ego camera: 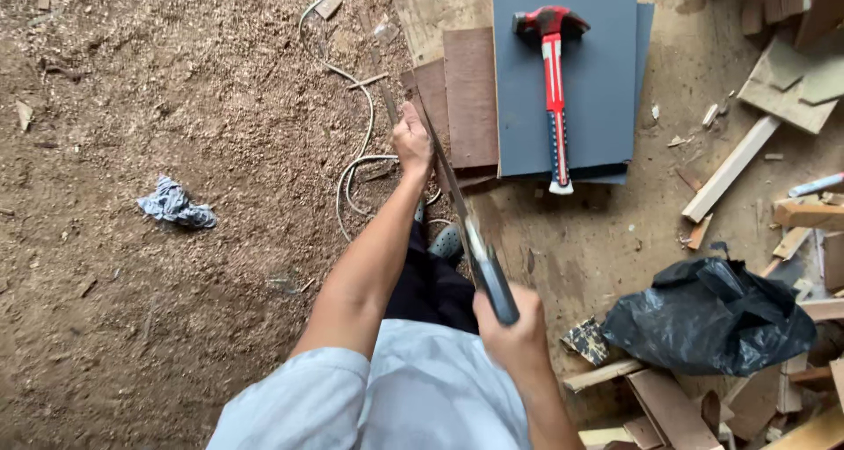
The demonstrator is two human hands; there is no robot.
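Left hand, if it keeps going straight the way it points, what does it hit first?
The left hand points up the picture along the saw it steadies. Straight on, it would likely first meet the thin wood strip and the brown boards beside it, then sawdust floor. Depth is unclear from one view.

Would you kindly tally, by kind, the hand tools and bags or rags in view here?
Handsaws: 1, the handsaw, gripped by the right hand, left hand near its tip
Hammers: 1, the red hammer
Black plastic bags: 1
Crumpled rags: 1
Total: 4
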